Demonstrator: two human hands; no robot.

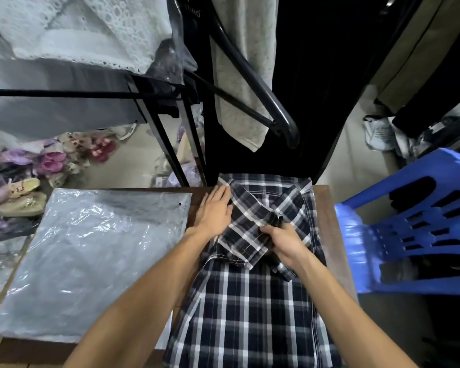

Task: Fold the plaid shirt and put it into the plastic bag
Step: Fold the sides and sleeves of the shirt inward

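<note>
The dark blue and white plaid shirt (252,309) lies lengthwise on the brown wooden table (327,224), its sides folded inward and both sleeves crossed over the upper part. My left hand (215,212) lies flat with straight fingers on the shirt's upper left edge, pressing the fold. My right hand (283,244) pinches the end of a folded sleeve near the shirt's middle. The clear plastic bag (85,261) lies flat on the table to the left of the shirt.
A blue plastic chair (409,224) stands close on the right. Black hangers (260,86) and hanging clothes crowd the space behind the table. Several small shoes (29,179) lie on the floor at the left.
</note>
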